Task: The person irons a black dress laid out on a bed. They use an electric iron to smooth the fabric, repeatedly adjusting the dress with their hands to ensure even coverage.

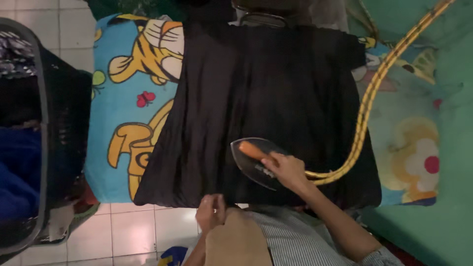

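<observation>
Ironing the black garment [266,88], centre of frame.
My right hand [286,170] is gripping the iron [253,160] by its orange handle at lower centre; my left hand [211,212] is pinching the hem taut, so I am pressing slowly, minding the cord [367,106].

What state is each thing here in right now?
Black garment: spread flat over the cartoon blanket.
Iron: resting soleplate-down on the garment.
Right hand: gripping the iron's orange handle.
Left hand: pinching the garment's near edge.
Yellow cord: trailing across the garment.
Laundry basket: holding clothes.
</observation>
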